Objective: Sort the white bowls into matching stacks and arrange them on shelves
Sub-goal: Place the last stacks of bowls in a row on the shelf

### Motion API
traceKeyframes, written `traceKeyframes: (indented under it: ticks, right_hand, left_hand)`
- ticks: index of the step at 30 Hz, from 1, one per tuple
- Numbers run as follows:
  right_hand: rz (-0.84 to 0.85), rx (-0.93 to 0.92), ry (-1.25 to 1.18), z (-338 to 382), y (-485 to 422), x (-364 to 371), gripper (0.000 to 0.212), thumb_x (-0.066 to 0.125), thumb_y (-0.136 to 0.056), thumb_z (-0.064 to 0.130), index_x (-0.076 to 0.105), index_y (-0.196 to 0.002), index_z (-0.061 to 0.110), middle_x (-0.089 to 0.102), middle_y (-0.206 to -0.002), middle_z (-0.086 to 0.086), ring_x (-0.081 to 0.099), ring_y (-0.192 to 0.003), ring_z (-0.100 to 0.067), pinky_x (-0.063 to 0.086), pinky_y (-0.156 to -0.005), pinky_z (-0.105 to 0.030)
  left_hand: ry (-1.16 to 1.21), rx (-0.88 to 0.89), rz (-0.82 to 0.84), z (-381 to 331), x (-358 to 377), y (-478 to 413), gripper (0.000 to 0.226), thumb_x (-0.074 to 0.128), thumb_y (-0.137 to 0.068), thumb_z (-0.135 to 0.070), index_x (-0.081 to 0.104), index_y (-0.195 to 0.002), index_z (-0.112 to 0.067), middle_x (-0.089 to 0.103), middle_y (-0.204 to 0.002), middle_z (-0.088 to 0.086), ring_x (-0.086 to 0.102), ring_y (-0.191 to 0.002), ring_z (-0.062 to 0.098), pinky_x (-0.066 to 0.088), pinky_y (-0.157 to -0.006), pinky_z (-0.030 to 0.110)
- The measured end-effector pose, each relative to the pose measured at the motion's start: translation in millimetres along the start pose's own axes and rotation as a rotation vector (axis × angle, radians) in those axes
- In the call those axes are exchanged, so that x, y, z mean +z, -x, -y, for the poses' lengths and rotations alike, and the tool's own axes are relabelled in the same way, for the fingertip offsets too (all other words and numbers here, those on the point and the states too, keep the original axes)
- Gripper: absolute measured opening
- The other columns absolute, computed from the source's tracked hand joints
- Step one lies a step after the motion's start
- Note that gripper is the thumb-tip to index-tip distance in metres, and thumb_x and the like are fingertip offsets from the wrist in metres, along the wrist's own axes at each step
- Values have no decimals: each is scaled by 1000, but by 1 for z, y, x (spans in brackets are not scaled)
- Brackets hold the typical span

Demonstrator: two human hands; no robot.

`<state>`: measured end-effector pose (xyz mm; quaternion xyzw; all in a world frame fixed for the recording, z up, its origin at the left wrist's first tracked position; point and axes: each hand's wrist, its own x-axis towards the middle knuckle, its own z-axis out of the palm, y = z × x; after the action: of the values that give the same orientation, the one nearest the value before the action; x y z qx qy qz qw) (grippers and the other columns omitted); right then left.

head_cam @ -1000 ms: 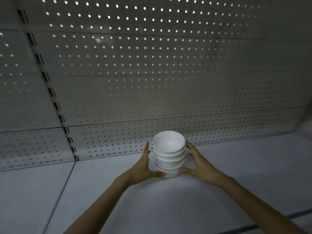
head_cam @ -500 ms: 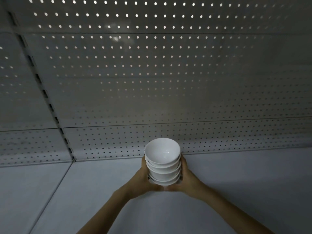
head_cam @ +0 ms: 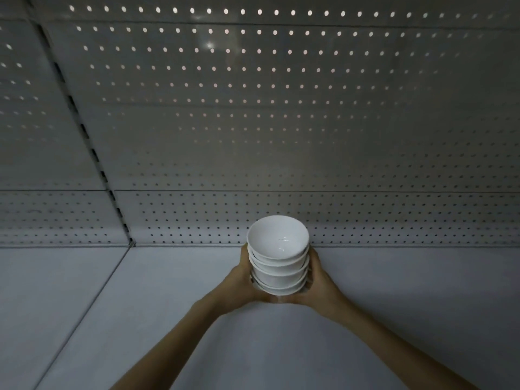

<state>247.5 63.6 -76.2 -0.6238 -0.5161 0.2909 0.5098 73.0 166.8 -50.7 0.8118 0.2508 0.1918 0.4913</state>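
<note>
We count one stack of white bowls [head_cam: 277, 266]; by the rims we make out four bowls in it, all of one kind. Hands: two, one left hand [head_cam: 239, 282] and one right hand [head_cam: 320, 282]. Shelf boards: two, a left shelf board [head_cam: 42, 305] and a right shelf board [head_cam: 408, 291]. Slotted upright [head_cam: 84, 130]: one.

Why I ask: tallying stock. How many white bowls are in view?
4 by the rims I can count, all nested in one stack, gripped between the left hand and right hand over the shelf. One more may hide at the bottom.
</note>
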Motion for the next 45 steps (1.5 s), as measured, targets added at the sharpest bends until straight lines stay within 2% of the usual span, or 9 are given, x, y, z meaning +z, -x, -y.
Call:
traceKeyframes:
  ticks: [1,3,7,12,15,17,26,34,45]
  right_hand:
    - [30,6,-24,2,0,-1,87,85,-65,20,34,-135,32,55,-125,22,48,-125,-6,44,-92,-15]
    - [95,7,-44,7,1,0,96,88,-59,16,31,-134,37,53,-125,24,50,-120,2,44,-90,-12]
    - [48,0,-93,14,1,7,102,86,-55,-3,31,-133,33,51,-127,28,47,-123,0,44,-88,-12]
    - [135,-42,-69,50,-2,4,118,91,-51,13,19,-141,38,48,-130,28,49,-122,1,47,-94,-22]
    - [146,-103,-59,77,-5,8,125,93,-48,24,14,-144,40,43,-140,16,46,-126,-5,45,-103,-38]
    - [161,-142,-59,96,-6,13,127,93,-47,33,12,-144,42,41,-142,15,45,-128,-5,43,-104,-40]
    - [255,-230,-63,147,0,67,123,92,-52,33,10,-142,51,41,-143,14,44,-129,-5,43,-104,-41]
    - [313,-227,-81,177,16,155,122,90,-50,40,11,-143,48,42,-140,17,46,-125,1,45,-102,-31]
    - [371,-220,-173,227,55,311,119,90,-46,41,11,-134,59,46,-127,27,49,-113,12,47,-86,-12]
  left_hand:
    - [3,-1,-9,-1,1,1,131,90,-54,-39,-3,-146,-33,31,-141,-26,38,-131,-1,40,-108,29]
    - [7,-5,-24,-2,1,5,132,90,-53,-38,-3,-146,-33,33,-140,-26,41,-130,1,42,-107,31]
    - [9,-5,-65,-8,-5,16,129,91,-53,-32,1,-145,-33,37,-136,-27,44,-127,-2,44,-103,27]
    - [38,30,-141,-34,-26,32,122,91,-58,-23,6,-145,-36,40,-132,-30,45,-118,-14,46,-88,11]
    - [59,64,-207,-53,-42,46,115,90,-59,-21,13,-141,-45,44,-134,-23,48,-119,-7,46,-86,10]
    - [60,78,-251,-64,-53,57,109,90,-59,-21,17,-135,-52,48,-131,-22,51,-117,-5,47,-84,10]
    - [71,85,-365,-69,-98,122,111,90,-58,-23,20,-143,-40,56,-126,-16,54,-119,5,52,-95,35]
    - [37,58,-417,-46,-153,195,110,89,-61,-21,19,-142,-44,55,-129,-17,53,-120,3,50,-92,23]
    - [-35,20,-437,-4,-250,326,109,88,-63,-28,15,-144,-43,50,-134,-19,50,-122,4,48,-97,25]
